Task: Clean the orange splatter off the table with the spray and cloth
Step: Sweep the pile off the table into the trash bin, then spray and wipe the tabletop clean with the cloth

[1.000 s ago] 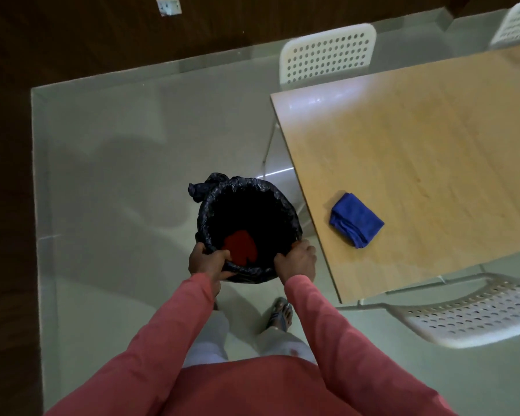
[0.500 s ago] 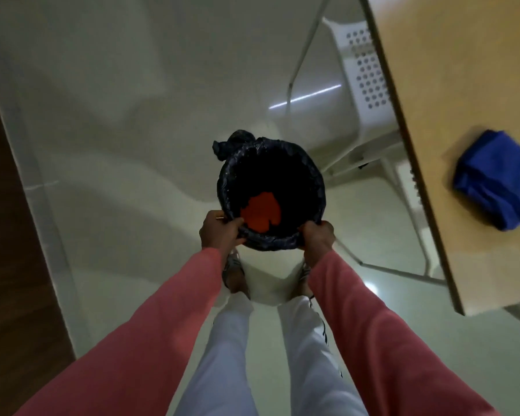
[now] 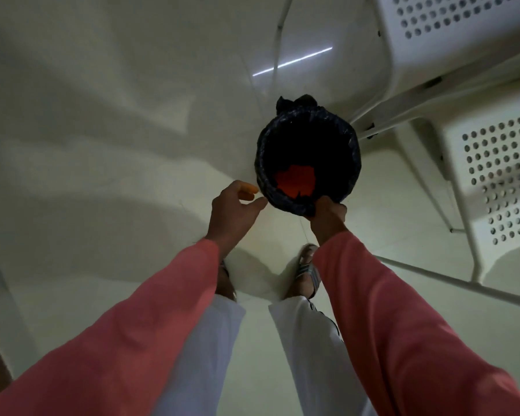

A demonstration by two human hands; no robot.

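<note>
Inside the black-lined bin (image 3: 308,159) gripped by the right hand (image 3: 327,213) lies orange waste (image 3: 294,181); left hand (image 3: 233,213) released.

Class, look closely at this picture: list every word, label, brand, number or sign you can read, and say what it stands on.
None: no readable text appears anywhere in this view.
Black-lined bin: no label or print shows; only an orange scrap lies inside.
White perforated chair: only holes, no brand mark.
Sandal: striped straps, no lettering to be made out.
Pink sleeves and white trousers: plain.
</note>
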